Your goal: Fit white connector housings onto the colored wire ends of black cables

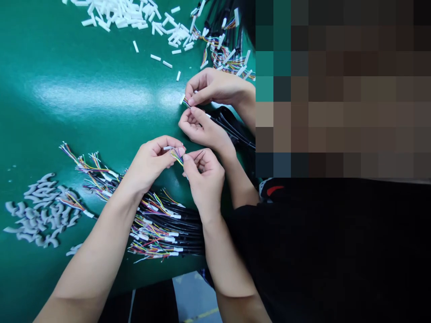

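Observation:
My left hand [156, 163] pinches the tips of the thin coloured wires [177, 157] at the end of a cable. A short pale tube [168, 148] shows between its fingers. Close beside it, my right hand [205, 175] is closed around the same wires, just behind their tips; the cable behind that grip is mostly hidden. Below both hands lies a bundle of black cables [188, 223] with fanned-out coloured wire ends and white sleeves. Part of this bundle is covered by my left forearm.
A pile of curved grey tubes [40, 215] lies on the green table [84, 121] at left. Short white tubes [117, 13] are scattered at the back. A co-worker's hands [208, 128] hold another wire end just beyond mine, near black cables [232, 128].

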Action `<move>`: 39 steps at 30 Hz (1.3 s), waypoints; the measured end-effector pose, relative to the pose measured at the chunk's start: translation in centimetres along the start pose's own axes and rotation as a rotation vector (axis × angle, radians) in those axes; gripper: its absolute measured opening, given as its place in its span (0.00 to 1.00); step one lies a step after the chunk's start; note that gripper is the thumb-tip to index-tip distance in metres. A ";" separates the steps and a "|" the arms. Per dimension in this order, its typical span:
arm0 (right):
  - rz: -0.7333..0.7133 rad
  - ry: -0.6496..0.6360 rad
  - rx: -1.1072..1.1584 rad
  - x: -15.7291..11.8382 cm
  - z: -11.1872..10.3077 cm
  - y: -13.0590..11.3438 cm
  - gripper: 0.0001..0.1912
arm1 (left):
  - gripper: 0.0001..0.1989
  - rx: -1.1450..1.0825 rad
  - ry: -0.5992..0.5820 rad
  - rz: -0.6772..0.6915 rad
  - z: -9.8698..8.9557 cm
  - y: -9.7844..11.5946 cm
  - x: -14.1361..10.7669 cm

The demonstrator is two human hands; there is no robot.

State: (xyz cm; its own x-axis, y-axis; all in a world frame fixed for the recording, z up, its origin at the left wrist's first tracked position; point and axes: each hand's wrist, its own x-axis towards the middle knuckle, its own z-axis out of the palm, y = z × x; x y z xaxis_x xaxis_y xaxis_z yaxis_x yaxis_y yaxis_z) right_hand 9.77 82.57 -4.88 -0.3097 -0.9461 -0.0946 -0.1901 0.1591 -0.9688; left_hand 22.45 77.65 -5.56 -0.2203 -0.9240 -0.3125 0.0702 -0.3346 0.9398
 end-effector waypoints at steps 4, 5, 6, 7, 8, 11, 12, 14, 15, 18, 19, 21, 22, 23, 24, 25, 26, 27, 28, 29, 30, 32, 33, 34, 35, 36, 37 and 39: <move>-0.088 0.039 -0.082 -0.3 0.0 0.2 0.10 | 0.13 -0.027 -0.009 0.004 0.0 0.0 0.0; -0.098 0.041 -0.081 -0.3 0.1 0.2 0.10 | 0.13 -0.027 -0.010 0.003 0.0 0.1 0.0; -0.102 0.039 -0.073 -0.4 0.1 0.2 0.10 | 0.14 -0.022 -0.008 0.001 0.0 0.2 0.0; -0.100 0.034 -0.061 -0.4 0.1 0.2 0.10 | 0.14 -0.013 -0.004 -0.002 0.0 0.2 0.0; -0.093 0.027 -0.051 -0.4 0.1 0.2 0.10 | 0.14 -0.005 -0.001 -0.004 0.0 0.3 0.0; -0.048 0.006 -0.026 -0.4 0.1 0.2 0.09 | 0.13 0.004 0.003 0.003 -0.1 0.4 0.0; -0.024 -0.007 -0.009 -0.3 0.1 0.3 0.08 | 0.13 0.003 0.001 0.008 -0.1 0.4 0.0; 0.041 -0.054 0.051 -0.1 0.2 0.3 0.07 | 0.12 0.011 -0.002 0.014 -0.1 0.4 0.0; 0.074 -0.081 0.091 0.0 0.2 0.2 0.06 | 0.12 0.018 -0.001 0.015 0.0 0.4 -0.1; 0.142 -0.124 0.201 0.3 0.2 0.1 0.06 | 0.13 0.034 0.008 0.021 0.0 0.4 -0.2; 0.148 -0.121 0.231 0.4 0.1 0.0 0.06 | 0.13 0.035 0.009 0.027 -0.1 0.4 -0.2; 0.159 -0.098 0.270 0.6 0.0 -0.2 0.06 | 0.13 0.037 -0.012 0.037 -0.2 0.2 -0.4; 0.160 -0.082 0.279 0.6 0.0 -0.3 0.06 | 0.13 0.038 -0.031 0.042 -0.4 0.1 -0.4; 0.159 -0.066 0.282 0.6 -0.1 -0.4 0.05 | 0.13 0.035 -0.048 0.047 -0.5 0.0 -0.5; 0.157 -0.053 0.277 0.6 -0.1 -0.5 0.05 | 0.14 0.028 -0.061 0.055 -0.6 -0.1 -0.5; 0.150 -0.046 0.267 0.6 -0.2 -0.7 0.05 | 0.15 0.016 -0.070 0.062 -0.7 -0.1 -0.5; 0.136 -0.041 0.255 0.6 -0.2 -0.8 0.04 | 0.16 -0.002 -0.077 0.063 -0.8 -0.2 -0.6; 0.117 -0.036 0.241 0.5 -0.2 -0.8 0.04 | 0.16 -0.027 -0.081 0.056 -0.8 -0.2 -0.6; 0.096 -0.031 0.222 0.5 -0.2 -0.9 0.04 | 0.17 -0.053 -0.085 0.039 -0.7 -0.2 -0.5; 0.070 -0.024 0.201 0.4 -0.3 -0.9 0.04 | 0.19 -0.081 -0.084 0.021 -0.6 -0.2 -0.5; 0.041 -0.015 0.171 0.4 -0.2 -0.9 0.03 | 0.21 -0.106 -0.073 0.005 -0.5 -0.1 -0.5; -0.031 0.000 0.083 0.3 -0.2 -0.8 0.03 | 0.23 -0.133 -0.025 -0.011 -0.3 -0.1 -0.5; -0.073 0.009 0.031 0.3 -0.2 -0.7 0.03 | 0.23 -0.135 -0.004 -0.016 -0.3 0.0 -0.5; -0.114 0.018 -0.015 0.3 -0.2 -0.6 0.04 | 0.21 -0.133 0.009 -0.024 -0.3 0.0 -0.5; -0.146 0.028 -0.050 0.2 -0.2 -0.5 0.05 | 0.19 -0.129 0.014 -0.036 -0.3 0.0 -0.6; -0.164 0.036 -0.072 0.2 -0.2 -0.4 0.05 | 0.19 -0.129 0.009 -0.048 -0.4 0.1 -0.6; -0.169 0.041 -0.080 0.2 -0.2 -0.3 0.05 | 0.20 -0.131 0.001 -0.059 -0.4 0.1 -0.7; -0.156 0.054 -0.082 0.3 -0.2 -0.1 0.05 | 0.22 -0.141 -0.018 -0.070 -0.5 0.2 -0.7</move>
State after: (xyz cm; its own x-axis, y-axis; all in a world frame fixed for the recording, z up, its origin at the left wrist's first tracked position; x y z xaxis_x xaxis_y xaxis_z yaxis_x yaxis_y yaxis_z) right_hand 9.52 82.36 -4.71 -0.3201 -0.9448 0.0700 -0.3141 0.0361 -0.9487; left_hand 23.08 78.17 -5.22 -0.2471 -0.8946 -0.3724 0.1897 -0.4216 0.8867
